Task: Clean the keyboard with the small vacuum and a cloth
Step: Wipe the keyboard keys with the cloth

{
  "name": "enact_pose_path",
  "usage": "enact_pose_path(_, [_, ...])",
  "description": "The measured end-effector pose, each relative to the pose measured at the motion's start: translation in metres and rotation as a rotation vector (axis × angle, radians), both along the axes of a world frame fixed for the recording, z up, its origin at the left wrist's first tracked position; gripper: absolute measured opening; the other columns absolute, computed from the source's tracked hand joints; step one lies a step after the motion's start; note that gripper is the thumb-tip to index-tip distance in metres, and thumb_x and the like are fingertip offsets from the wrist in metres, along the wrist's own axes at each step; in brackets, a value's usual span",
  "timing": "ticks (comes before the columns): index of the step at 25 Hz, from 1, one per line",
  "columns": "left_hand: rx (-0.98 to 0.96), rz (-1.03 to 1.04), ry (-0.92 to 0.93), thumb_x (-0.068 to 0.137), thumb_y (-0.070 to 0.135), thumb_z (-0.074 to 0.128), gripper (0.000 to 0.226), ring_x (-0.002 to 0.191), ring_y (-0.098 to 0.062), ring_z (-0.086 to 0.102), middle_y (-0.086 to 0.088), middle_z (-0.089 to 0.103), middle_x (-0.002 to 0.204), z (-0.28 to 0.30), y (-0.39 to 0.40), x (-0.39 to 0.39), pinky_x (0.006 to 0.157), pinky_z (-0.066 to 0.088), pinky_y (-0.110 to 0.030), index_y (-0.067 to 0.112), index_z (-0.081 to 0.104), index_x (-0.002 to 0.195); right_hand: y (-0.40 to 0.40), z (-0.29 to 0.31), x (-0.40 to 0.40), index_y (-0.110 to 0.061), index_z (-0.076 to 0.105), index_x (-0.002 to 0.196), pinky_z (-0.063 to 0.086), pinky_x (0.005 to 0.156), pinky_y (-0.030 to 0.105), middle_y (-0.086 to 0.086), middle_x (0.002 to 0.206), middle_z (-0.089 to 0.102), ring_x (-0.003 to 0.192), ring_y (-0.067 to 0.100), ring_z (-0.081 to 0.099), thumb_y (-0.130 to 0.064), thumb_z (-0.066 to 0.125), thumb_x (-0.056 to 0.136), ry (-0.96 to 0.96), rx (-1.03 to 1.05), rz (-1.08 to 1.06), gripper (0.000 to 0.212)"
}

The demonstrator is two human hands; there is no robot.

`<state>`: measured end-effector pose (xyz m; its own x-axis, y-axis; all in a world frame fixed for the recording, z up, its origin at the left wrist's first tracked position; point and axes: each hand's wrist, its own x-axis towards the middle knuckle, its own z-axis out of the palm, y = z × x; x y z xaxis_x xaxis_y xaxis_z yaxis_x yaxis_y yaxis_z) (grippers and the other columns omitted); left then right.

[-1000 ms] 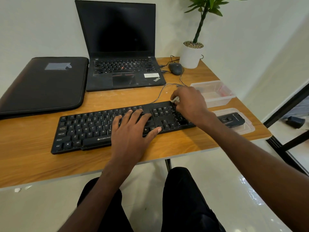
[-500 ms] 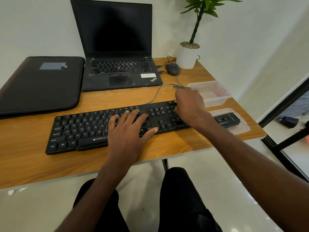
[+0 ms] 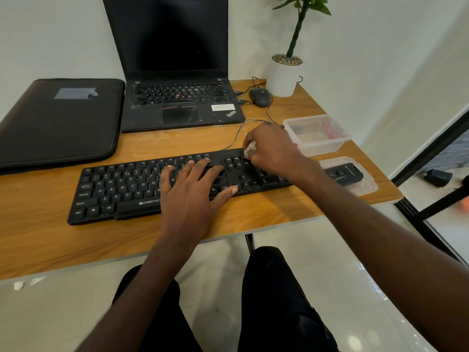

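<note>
Head view shows the black keyboard (image 3: 121, 186) lying across the wooden table (image 3: 38, 237), with the left hand (image 3: 189, 196) resting flat on its middle keys, fingers straight and grasping nothing. At the keyboard's upper right keys, the right hand (image 3: 272, 151) curls its grip around a small whitish cloth (image 3: 250, 149). Just beyond the keyboard's right end, the small black vacuum (image 3: 345, 174) lies on a clear plastic lid (image 3: 365, 188).

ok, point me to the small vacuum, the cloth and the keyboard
small vacuum (image 3: 344, 175), head view, middle of its black body.
cloth (image 3: 250, 149), head view, white wad showing at the right hand's fingers.
keyboard (image 3: 119, 189), head view, left letter keys.
</note>
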<state>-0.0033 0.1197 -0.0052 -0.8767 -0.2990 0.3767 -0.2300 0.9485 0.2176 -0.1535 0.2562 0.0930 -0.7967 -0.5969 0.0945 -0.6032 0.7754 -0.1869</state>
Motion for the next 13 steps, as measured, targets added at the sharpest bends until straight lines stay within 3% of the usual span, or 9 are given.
enact_pose_path(3, [0.011, -0.002, 0.005, 0.098, 0.077, 0.035, 0.068, 0.148, -0.024, 0.047, 0.003, 0.054, 0.157, 0.000, 0.000, 0.000, 0.125, 0.017, -0.056, 0.035, 0.059, 0.146, 0.009, -0.008, 0.023, -0.017, 0.077, 0.114, 0.058, 0.083, 0.038, 0.008, 0.112, 0.073, 0.102, 0.024, 0.067, -0.020, 0.079, 0.086, 0.020, 0.055, 0.019, 0.028])
enact_pose_path(7, [0.022, -0.016, 0.003, 0.098, 0.077, 0.035, 0.068, 0.148, -0.024, 0.046, 0.003, 0.053, 0.158, -0.001, -0.001, 0.000, 0.126, 0.017, -0.056, 0.036, 0.057, 0.147, 0.049, -0.007, 0.033, -0.026, 0.080, 0.105, 0.048, 0.078, 0.029, -0.002, 0.111, 0.074, 0.102, 0.016, 0.064, -0.021, 0.080, 0.087, -0.097, -0.018, -0.039, 0.019])
enact_pose_path(10, [0.020, -0.018, 0.003, 0.099, 0.077, 0.035, 0.066, 0.149, -0.024, 0.046, 0.003, 0.053, 0.158, -0.001, -0.001, 0.001, 0.126, 0.015, -0.055, 0.037, 0.058, 0.147, 0.053, -0.006, 0.035, -0.024, 0.079, 0.107, 0.050, 0.075, 0.032, 0.003, 0.109, 0.073, 0.099, 0.022, 0.067, -0.020, 0.080, 0.087, 0.020, -0.038, -0.156, 0.021])
enact_pose_path(13, [0.018, -0.020, 0.007, 0.102, 0.076, 0.038, 0.063, 0.148, -0.024, 0.046, 0.002, 0.053, 0.158, 0.000, -0.001, 0.000, 0.126, 0.013, -0.054, 0.036, 0.058, 0.147, 0.052, -0.011, 0.042, -0.030, 0.079, 0.100, 0.054, 0.085, 0.037, -0.006, 0.116, 0.068, 0.108, 0.018, 0.063, -0.016, 0.080, 0.086, -0.075, -0.073, -0.041, 0.019])
